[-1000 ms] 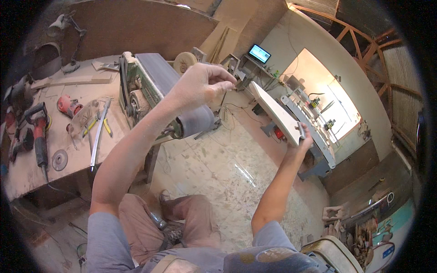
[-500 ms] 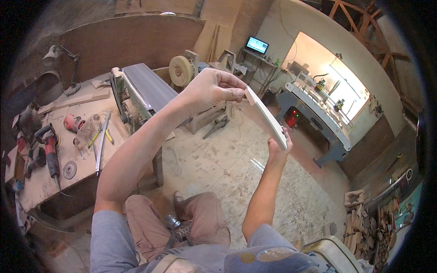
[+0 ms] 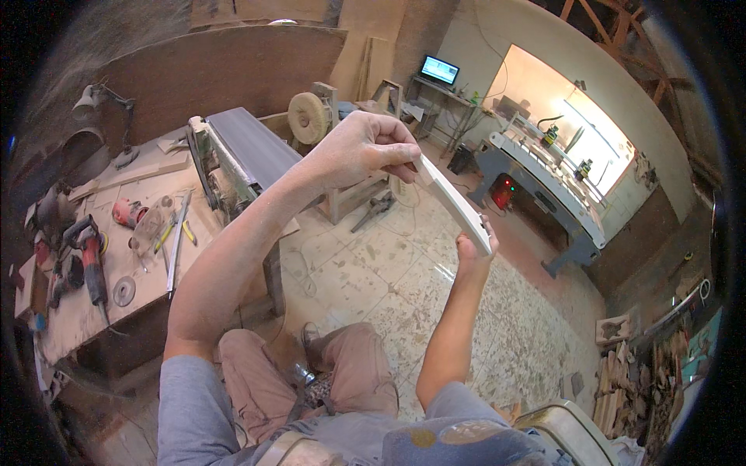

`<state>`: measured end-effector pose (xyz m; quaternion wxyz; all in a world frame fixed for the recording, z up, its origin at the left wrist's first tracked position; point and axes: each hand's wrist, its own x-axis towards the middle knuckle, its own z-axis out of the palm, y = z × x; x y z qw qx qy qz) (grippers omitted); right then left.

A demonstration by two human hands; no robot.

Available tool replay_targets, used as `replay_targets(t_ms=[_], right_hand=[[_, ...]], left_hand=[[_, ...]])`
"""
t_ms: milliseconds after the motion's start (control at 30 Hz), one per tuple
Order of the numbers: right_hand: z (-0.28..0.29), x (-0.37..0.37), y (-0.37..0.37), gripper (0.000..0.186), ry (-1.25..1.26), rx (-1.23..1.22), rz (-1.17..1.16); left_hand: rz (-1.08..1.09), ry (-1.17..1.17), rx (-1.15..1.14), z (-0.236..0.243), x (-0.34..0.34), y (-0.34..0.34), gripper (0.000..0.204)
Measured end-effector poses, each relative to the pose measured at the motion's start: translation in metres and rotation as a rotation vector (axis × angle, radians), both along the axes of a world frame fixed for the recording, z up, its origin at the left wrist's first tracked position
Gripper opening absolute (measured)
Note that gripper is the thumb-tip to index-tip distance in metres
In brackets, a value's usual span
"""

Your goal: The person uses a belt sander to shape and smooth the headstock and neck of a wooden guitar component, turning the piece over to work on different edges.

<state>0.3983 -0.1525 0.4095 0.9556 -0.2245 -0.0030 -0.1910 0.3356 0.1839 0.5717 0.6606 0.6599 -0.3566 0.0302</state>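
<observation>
Between my hands a narrow pale board (image 3: 449, 199) is raised, tilted and seen edge-on. My left hand (image 3: 382, 149) pinches its upper far end with thumb and curled fingers. My right hand (image 3: 474, 245) grips the lower end; a small dark detail shows there, too small to make out. Behind my left hand stands a belt sander (image 3: 249, 140) with a wide grey belt, and a pale round wheel (image 3: 307, 116) is beside it.
A workbench (image 3: 78, 326) at left holds power tools (image 3: 93, 264), pliers, a metal rule and a lamp (image 3: 89, 99). At right stand a grey gantry machine (image 3: 536, 198) and piled wood scraps (image 3: 618, 388). A monitor (image 3: 440, 70) sits on a back shelf (image 3: 435, 94).
My left hand has closed on the board's upper end. The board has turned from showing its face to edge-on. The view has shifted, bringing the gantry machine more into sight.
</observation>
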Motion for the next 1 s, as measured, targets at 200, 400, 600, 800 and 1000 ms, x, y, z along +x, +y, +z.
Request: replay_targets(t_ms=[200,400,600,800,1000], right_hand=[[0.019,-0.004,0.022,0.014,0.0,-0.046,-0.034],[0.025,-0.005,0.041,0.012,-0.014,-0.154,-0.015],[0.027,0.018,0.043,0.013,-0.012,-0.259,-0.046],[0.055,0.034,0.05,0.021,-0.135,-0.545,-0.025],[0.124,0.042,0.095,0.032,-0.309,-0.784,-0.05]], left_hand=[[0.09,0.118,-0.127,0.0,0.003,0.024,0.023],[0.135,-0.207,0.016,-0.012,0.002,0.037,0.024],[0.001,-0.046,-0.106,-0.02,0.001,0.063,0.025],[0.025,-0.102,-0.033,-0.033,0.009,0.105,0.024],[0.11,-0.283,0.13,-0.043,0.032,0.161,0.053]])
